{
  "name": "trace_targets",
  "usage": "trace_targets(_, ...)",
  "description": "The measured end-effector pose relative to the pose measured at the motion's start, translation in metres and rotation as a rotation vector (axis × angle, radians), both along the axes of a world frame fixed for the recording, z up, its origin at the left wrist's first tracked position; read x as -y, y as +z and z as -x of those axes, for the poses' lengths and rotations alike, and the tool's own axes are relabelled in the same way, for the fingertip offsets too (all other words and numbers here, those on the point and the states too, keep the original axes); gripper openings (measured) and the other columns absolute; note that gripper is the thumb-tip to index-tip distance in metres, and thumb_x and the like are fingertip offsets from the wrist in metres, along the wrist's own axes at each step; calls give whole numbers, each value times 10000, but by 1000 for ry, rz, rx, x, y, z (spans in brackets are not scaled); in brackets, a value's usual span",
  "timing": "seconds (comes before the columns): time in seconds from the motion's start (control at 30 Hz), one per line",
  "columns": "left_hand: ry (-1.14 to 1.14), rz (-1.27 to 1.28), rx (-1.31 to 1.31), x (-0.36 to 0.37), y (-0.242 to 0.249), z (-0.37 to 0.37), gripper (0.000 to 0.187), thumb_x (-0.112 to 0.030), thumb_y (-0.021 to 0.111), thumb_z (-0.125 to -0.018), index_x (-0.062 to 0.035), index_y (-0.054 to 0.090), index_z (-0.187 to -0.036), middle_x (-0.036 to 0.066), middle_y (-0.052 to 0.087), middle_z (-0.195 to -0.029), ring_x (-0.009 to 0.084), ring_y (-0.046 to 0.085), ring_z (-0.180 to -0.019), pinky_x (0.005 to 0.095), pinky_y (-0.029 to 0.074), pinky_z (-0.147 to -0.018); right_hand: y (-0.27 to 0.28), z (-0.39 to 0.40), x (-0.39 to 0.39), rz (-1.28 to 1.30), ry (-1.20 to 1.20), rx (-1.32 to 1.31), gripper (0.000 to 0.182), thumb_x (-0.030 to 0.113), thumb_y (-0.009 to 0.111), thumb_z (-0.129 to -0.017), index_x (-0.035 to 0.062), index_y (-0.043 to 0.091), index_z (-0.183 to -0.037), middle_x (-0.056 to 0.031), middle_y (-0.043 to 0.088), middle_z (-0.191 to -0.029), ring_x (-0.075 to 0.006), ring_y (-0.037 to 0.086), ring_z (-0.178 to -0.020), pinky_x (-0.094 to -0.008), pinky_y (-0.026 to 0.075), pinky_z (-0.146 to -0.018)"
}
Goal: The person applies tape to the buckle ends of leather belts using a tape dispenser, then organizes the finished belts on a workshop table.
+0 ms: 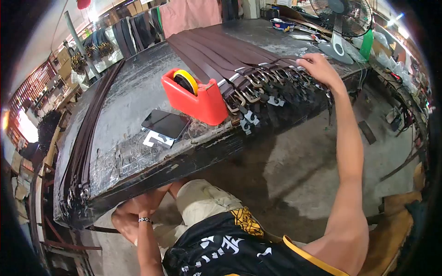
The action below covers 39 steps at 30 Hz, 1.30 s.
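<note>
Left hand [142, 202] is mostly lost under the table's [124, 133] near edge, so can't tell what its grip is doing. Right hand [318, 69] is bent-fingered at the buckle end of the belts [221, 50], near the table's right corner; can't tell if it's actually pinching one. The buckles crowd the near edge, too jumbled to count. Red dispenser [209, 103] beside them has a yellow tape roll [190, 79] in it. Blue tub [282, 26] by the far edge: contents unclear.
</note>
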<state>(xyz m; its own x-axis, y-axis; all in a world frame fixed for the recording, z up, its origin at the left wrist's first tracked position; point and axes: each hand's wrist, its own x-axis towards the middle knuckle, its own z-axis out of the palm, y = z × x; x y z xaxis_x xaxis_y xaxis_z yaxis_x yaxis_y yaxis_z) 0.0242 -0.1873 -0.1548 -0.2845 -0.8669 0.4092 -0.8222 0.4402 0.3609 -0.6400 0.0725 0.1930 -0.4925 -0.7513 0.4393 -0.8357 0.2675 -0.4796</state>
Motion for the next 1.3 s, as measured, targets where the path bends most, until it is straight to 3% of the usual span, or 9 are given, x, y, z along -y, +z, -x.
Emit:
trace_targets(0.17, -6, 11, -4, -6, 2, 4, 312, -262, 666, -885, 10, 685, -1036, 192, 708, -1018, 360, 665, -951, 455, 494, -849, -19, 35, 68, -66, 38, -141, 483, 417, 663, -840, -40, 716, -986, -272, 695, -933, -402, 677, -878, -447, 516, -795)
trace_targets(0.3, -3, 16, -5, -4, 3, 6, 322, -271, 666, -884, 11, 685, -1038, 192, 707, -1023, 361, 663, -957, 457, 493, -854, -20, 36, 109, -168, -5, -244, 467, 408, 656, -860, -39, 723, -977, -251, 700, -876, -349, 682, -832, -425, 520, -817)
trace_targets(0.6, -9, 18, 3, -2, 3, 11, 344, -292, 665, -882, 13, 683, -1042, 192, 705, -1035, 363, 658, -971, 461, 491, -864, 9, 34, 157, -625, -27, -186, 526, 440, 658, -792, -69, 653, -662, -153, 633, -603, -257, 612, -519, -403, 481, -556)
trace_targets(0.73, -11, 21, 1, -6, 2, 12, 354, -301, 665, -881, 14, 683, -1044, 192, 703, -1040, 364, 656, -977, 463, 490, -869, 18, 26, 158, -687, -37, -406, 449, 422, 620, -805, -20, 694, -839, -145, 672, -754, -269, 621, -638, -438, 471, -601)
trace_targets(0.77, -14, 24, 3, -6, 2, 13, 357, -303, 665, -881, 14, 682, -1044, 192, 703, -1041, 364, 656, -978, 464, 490, -870, 24, 18, 148, -690, -64, -232, 492, 448, 628, -834, -29, 704, -923, -167, 692, -805, -281, 629, -673, -440, 492, -651)
trace_targets(0.87, -12, 30, 1, -6, 2, 14, 364, -310, 665, -880, 15, 682, -1046, 192, 702, -1045, 365, 654, -983, 465, 489, -874, 26, 25, 120, -533, 77, -155, 539, 478, 633, -859, -44, 695, -982, -179, 697, -814, -276, 631, -686, -438, 501, -669)
trace_targets(0.9, -12, 29, -1, -8, 2, 13, 367, -312, 665, -880, 15, 682, -1046, 192, 702, -1046, 365, 654, -984, 465, 489, -875, 19, 42, 108, -414, 232, -371, 560, 505, 633, -874, -33, 708, -1008, -185, 702, -819, -256, 631, -695, -431, 507, -661)
trace_targets(1.13, -4, 28, 0, -8, 2, 13, 384, -327, 664, -879, 16, 681, -1049, 192, 700, -1055, 367, 650, -995, 469, 487, -883, 18, 7, 14, -573, 66, -228, 542, 431, 765, -765, -10, 714, -1077, -214, 720, -896, -321, 691, -837, -420, 529, -766)
trace_targets(1.3, -2, 29, 10, -8, 2, 13, 397, -339, 664, -877, 17, 680, -1052, 192, 698, -1061, 368, 648, -1003, 471, 486, -889, 21, -14, 9, -645, -10, -315, 478, 331, 725, -749, -1, 713, -1092, -186, 723, -920, -272, 678, -831, -361, 517, -768)
